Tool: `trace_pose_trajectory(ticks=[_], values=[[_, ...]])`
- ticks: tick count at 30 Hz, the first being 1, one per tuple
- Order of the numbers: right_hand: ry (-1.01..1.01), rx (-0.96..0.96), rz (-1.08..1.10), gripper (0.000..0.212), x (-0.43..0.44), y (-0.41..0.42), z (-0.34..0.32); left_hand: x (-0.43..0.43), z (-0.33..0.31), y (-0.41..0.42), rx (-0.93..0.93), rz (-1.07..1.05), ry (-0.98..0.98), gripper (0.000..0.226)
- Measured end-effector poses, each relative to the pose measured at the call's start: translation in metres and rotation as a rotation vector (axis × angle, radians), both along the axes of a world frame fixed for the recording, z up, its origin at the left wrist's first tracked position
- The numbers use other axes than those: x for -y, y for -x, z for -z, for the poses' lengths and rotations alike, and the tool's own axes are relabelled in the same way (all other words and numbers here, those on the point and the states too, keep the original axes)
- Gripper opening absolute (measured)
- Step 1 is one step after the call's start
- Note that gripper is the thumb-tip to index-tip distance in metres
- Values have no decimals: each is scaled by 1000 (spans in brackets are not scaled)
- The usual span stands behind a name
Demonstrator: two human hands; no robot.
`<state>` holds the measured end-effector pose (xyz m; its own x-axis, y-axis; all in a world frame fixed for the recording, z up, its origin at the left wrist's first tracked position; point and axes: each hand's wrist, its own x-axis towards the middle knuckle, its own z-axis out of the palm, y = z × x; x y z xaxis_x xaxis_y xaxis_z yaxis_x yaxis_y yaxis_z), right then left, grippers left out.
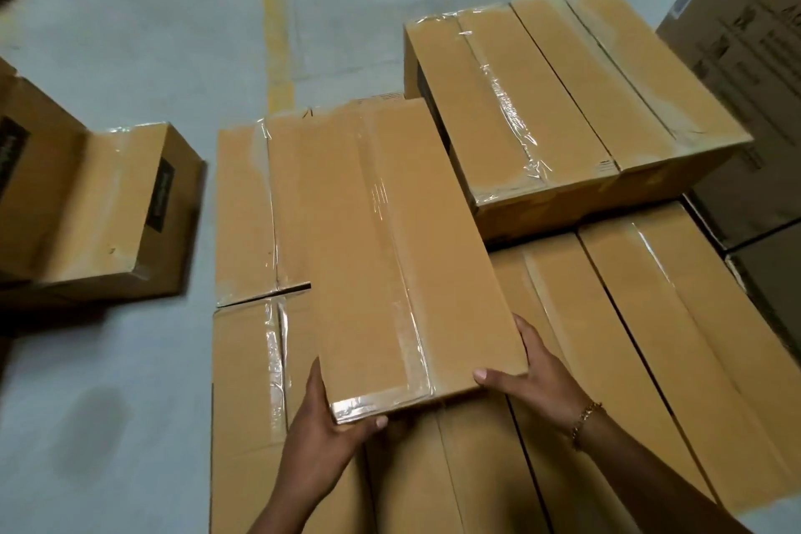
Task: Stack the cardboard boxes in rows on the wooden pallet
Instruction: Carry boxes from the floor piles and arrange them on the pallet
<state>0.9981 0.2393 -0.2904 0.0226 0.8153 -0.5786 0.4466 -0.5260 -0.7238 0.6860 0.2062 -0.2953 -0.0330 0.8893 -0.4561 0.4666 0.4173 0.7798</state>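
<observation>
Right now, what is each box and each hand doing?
Long cardboard box: taped shut, held at its near end by both hands, over the bottom layer.
Left hand: grips the box's near left corner.
Right hand: grips the near right corner.
Bottom-layer boxes: taped shut, lying side by side.
Upper boxes: taped shut, stacked on the bottom layer.
Floor boxes: taped, on the floor at left.

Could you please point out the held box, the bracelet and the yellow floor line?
held cardboard box (pixel 390 247): head view, top face.
gold bracelet (pixel 586 418): head view, middle of chain.
yellow floor line (pixel 277 35): head view, painted stripe.
</observation>
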Motion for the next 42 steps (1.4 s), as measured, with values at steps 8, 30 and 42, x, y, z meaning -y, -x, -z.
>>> trace_pose_trajectory(ticks=[8, 30, 42], values=[[47, 373, -204, 130, 14, 15, 0, 0, 7, 24, -54, 203, 32, 118], [-275, 945, -481, 144, -124, -12, 12, -92, 48, 7, -234, 83, -168, 109], [-294, 1049, -520, 136, -227, -14, 2, -191, 46, 10, -371, 124, -229, 90]])
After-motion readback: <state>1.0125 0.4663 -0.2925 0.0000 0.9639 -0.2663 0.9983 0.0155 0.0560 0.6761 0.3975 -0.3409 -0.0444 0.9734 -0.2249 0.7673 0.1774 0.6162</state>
